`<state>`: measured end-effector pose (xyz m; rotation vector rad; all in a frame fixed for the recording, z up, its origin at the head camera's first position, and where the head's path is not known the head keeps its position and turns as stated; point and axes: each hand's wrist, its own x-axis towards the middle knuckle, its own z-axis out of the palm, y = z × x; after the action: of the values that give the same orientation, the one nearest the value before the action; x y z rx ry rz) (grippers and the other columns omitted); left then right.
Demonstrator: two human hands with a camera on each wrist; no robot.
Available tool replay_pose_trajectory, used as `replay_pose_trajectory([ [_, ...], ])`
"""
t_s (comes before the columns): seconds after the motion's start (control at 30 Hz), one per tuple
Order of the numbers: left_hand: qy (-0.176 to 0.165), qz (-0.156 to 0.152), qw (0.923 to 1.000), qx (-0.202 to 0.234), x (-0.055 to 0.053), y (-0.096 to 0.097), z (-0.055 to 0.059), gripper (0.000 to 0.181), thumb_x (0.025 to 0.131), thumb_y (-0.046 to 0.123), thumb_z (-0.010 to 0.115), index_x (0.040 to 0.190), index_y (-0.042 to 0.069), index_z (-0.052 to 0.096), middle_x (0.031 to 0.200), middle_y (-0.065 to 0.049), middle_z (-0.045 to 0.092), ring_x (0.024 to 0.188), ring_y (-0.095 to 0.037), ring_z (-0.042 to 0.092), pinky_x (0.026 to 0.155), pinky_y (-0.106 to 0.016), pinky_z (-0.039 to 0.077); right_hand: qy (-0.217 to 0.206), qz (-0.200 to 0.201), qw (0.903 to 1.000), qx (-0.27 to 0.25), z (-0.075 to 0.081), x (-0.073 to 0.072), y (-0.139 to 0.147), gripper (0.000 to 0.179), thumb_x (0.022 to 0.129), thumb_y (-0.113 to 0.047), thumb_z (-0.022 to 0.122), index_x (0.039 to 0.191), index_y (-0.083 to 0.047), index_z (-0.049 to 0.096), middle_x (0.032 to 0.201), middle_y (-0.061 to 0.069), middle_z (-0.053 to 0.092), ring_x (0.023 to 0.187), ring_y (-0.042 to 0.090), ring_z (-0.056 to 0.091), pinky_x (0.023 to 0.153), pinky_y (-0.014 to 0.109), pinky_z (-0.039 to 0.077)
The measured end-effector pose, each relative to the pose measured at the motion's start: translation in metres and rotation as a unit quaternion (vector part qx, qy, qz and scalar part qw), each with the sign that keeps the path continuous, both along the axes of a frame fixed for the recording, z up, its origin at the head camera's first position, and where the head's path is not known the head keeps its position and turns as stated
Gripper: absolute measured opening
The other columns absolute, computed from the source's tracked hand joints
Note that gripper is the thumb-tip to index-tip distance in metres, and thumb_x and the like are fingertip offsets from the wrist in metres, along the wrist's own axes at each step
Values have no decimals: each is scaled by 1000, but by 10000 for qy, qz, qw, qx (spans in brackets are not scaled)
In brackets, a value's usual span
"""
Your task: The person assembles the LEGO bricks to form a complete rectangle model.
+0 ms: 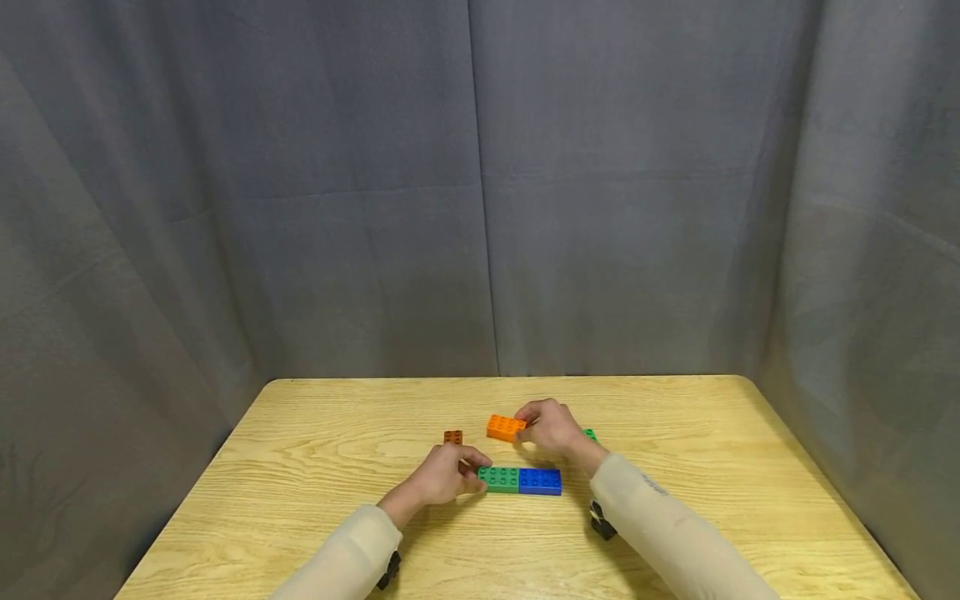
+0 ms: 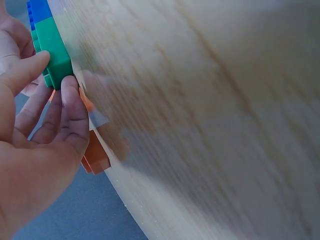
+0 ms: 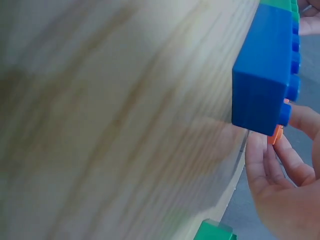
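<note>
A green toy building brick (image 1: 498, 479) and a blue brick (image 1: 540, 482) lie end to end on the table, studs up. My left hand (image 1: 441, 475) holds the green brick's left end, thumb on one side and fingertips on the other; the left wrist view shows them at the brick's end (image 2: 54, 55). Behind this pair, an orange brick (image 1: 504, 427) has its right end pinched between thumb and fingers of my right hand (image 1: 551, 427). In the right wrist view the blue brick (image 3: 262, 70) hides most of the orange brick (image 3: 276, 134).
A brown brick (image 1: 452, 437) lies just behind my left hand. Another green brick (image 1: 590, 434), partly hidden by my right wrist, lies to the right. Wooden table (image 1: 337, 433) underneath; grey curtains (image 1: 360, 250) hang behind and at both sides.
</note>
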<state>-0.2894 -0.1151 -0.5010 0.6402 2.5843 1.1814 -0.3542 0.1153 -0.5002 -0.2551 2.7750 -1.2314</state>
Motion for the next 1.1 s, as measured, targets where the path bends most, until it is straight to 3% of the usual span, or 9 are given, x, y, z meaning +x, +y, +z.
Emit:
replay_pose_trajectory([
  [0.53,115,1,9999,-19,0,1,-1,27,85,8,79,111,7,74,102,-8,71,77,-10,61,63,-20,50,67,-29,9999,-119,11,14,16,23,82,-10,80,104,-14,75,100,3,71,84,15,65,70,28,54],
  [1.1,18,-42,10000,38,0,0,0,27,86,9,78,112,7,73,104,-8,71,77,-11,60,66,-21,50,162,93,9996,-197,21,30,25,20,84,-7,77,103,-14,75,99,1,71,84,15,63,74,29,56],
])
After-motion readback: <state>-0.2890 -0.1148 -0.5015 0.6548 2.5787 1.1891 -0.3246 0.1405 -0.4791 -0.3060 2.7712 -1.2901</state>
